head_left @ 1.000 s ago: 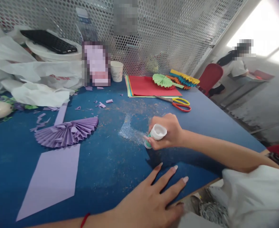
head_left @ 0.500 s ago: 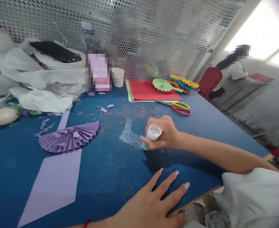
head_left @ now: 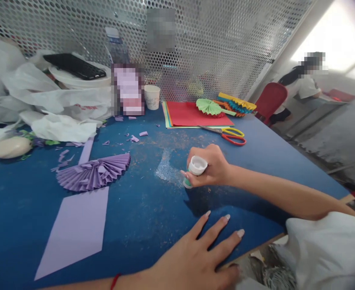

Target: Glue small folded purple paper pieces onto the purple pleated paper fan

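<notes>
My right hand (head_left: 212,165) is wrapped round a small white and green container (head_left: 198,166), held close above the blue table (head_left: 144,225). Left of it a patch of silvery glitter (head_left: 166,169) lies on the tabletop. Near the front edge my left hand (head_left: 195,249) rests with its fingers spread and nothing in them. A pleated purple paper fan (head_left: 94,172) lies on the left, with loose scraps on it, between a purple strip and a flat purple sheet (head_left: 74,225).
Scissors (head_left: 233,136) lie by stacked coloured paper (head_left: 195,114) bearing folded fans. A paper cup (head_left: 152,97), a phone (head_left: 74,66), white bags (head_left: 65,127) and a pale oval object (head_left: 12,147) stand or lie behind. A person sits at the far right.
The whole view has shifted slightly, moving the table's things a little to the right in the picture. Both hands keep nearly the same pose, the right one still round the container.
</notes>
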Demonstrator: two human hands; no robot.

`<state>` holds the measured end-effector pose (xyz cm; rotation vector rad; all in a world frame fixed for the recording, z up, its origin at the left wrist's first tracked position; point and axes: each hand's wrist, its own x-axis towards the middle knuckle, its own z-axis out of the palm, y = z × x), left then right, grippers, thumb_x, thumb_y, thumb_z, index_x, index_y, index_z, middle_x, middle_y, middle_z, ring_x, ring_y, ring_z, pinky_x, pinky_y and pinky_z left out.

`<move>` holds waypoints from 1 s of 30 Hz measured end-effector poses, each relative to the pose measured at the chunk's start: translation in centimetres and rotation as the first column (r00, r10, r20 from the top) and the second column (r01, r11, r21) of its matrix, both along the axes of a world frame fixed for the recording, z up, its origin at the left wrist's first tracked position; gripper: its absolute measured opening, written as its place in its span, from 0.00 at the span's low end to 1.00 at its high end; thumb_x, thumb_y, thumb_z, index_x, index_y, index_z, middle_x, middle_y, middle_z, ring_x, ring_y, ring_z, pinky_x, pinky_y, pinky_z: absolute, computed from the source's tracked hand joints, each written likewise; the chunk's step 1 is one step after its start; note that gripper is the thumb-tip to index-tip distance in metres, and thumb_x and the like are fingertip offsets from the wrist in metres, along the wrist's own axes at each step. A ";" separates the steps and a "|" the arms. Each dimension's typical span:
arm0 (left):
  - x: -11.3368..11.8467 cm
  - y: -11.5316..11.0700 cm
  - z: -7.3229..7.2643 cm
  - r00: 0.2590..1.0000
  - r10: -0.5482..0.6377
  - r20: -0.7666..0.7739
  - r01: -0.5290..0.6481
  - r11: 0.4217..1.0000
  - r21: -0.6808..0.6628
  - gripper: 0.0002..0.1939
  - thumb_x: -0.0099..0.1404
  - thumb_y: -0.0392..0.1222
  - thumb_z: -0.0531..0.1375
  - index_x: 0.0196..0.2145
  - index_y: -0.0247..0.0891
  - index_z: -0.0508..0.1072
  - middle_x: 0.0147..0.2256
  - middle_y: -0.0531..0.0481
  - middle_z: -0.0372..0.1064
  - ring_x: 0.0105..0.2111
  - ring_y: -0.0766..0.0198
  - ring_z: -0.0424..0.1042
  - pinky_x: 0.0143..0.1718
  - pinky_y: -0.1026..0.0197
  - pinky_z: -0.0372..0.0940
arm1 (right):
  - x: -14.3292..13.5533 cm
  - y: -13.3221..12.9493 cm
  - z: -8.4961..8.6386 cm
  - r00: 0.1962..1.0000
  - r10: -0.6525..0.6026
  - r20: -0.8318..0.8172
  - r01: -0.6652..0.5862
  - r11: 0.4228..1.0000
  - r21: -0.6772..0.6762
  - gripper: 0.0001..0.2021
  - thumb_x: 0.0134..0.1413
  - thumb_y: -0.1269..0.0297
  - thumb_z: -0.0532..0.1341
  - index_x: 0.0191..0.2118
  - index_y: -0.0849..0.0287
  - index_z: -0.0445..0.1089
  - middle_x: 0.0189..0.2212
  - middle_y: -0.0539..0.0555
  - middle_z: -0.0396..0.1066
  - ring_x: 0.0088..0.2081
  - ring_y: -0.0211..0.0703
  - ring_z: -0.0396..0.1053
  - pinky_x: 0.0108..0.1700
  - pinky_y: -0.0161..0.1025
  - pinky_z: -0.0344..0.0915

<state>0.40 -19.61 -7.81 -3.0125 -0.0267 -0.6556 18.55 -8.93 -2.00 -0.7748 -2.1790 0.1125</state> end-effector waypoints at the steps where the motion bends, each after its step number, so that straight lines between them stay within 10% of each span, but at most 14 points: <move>1: 0.0 0.0 0.1 1.000 -0.002 -0.009 0.002 1.000 -0.005 0.18 0.78 0.48 0.50 0.58 0.58 0.74 0.68 0.49 0.61 0.64 0.46 0.66 0.59 0.43 0.65 | -0.3 0.1 0.0 1.000 0.027 -0.001 -0.027 1.000 -0.008 0.13 0.52 0.61 0.65 0.24 0.58 0.62 0.16 0.43 0.60 0.19 0.29 0.49 0.22 0.29 0.51; 13: -0.1 -0.1 0.7 0.995 -0.013 -0.101 0.010 1.000 -0.026 0.19 0.78 0.49 0.50 0.59 0.57 0.74 0.69 0.48 0.58 0.66 0.44 0.63 0.59 0.42 0.66 | -6.6 6.4 -0.5 0.995 0.104 -0.001 -0.104 0.992 -0.073 0.16 0.54 0.53 0.61 0.26 0.56 0.55 0.20 0.43 0.56 0.24 0.31 0.45 0.28 0.33 0.49; 25: 0.0 -0.5 0.3 0.999 0.009 -0.044 -0.012 0.998 -0.059 0.18 0.78 0.48 0.50 0.55 0.56 0.77 0.68 0.49 0.60 0.65 0.45 0.64 0.60 0.42 0.64 | -1.5 0.5 0.6 0.986 0.161 0.053 -0.159 0.987 -0.027 0.13 0.54 0.61 0.65 0.26 0.56 0.61 0.16 0.41 0.59 0.19 0.28 0.49 0.22 0.29 0.50; 30: 0.0 -0.5 0.4 0.998 0.011 -0.058 -0.014 0.998 -0.064 0.17 0.77 0.49 0.51 0.56 0.58 0.77 0.69 0.50 0.59 0.66 0.45 0.63 0.60 0.42 0.65 | -3.1 2.0 0.4 0.979 0.187 0.079 -0.189 0.982 0.022 0.14 0.56 0.60 0.65 0.25 0.57 0.61 0.18 0.43 0.60 0.21 0.29 0.49 0.23 0.30 0.50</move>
